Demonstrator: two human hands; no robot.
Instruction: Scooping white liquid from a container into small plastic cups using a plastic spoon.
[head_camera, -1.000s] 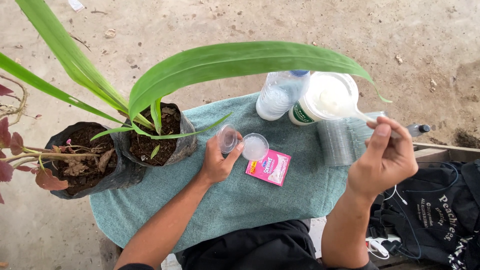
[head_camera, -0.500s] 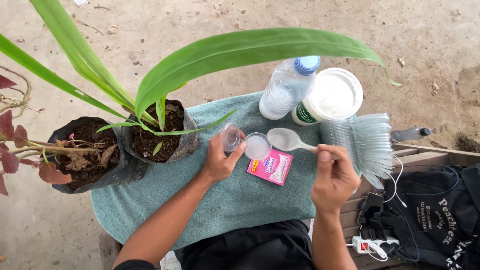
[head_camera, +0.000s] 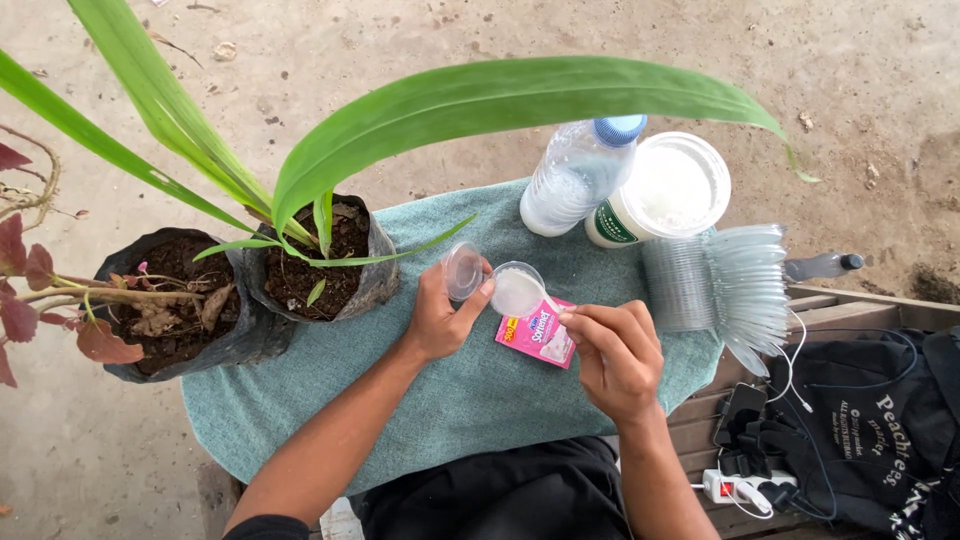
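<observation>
The left hand (head_camera: 432, 322) holds a small clear cup (head_camera: 516, 291) and its hinged lid (head_camera: 461, 270) above the teal-covered surface (head_camera: 450, 400), grip clamped on it; the right hand (head_camera: 612, 355) pinches a white spoon (head_camera: 548, 300) (mostly hidden) dipping into the cup, just above a pink sachet (head_camera: 538, 335).

Two potted plants (head_camera: 300, 270) stand left; a water bottle (head_camera: 575, 175) and stacked clear lids (head_camera: 720, 285) sit right.

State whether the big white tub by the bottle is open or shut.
Open: the tub has no lid, and its white contents show beside the bottle.
</observation>
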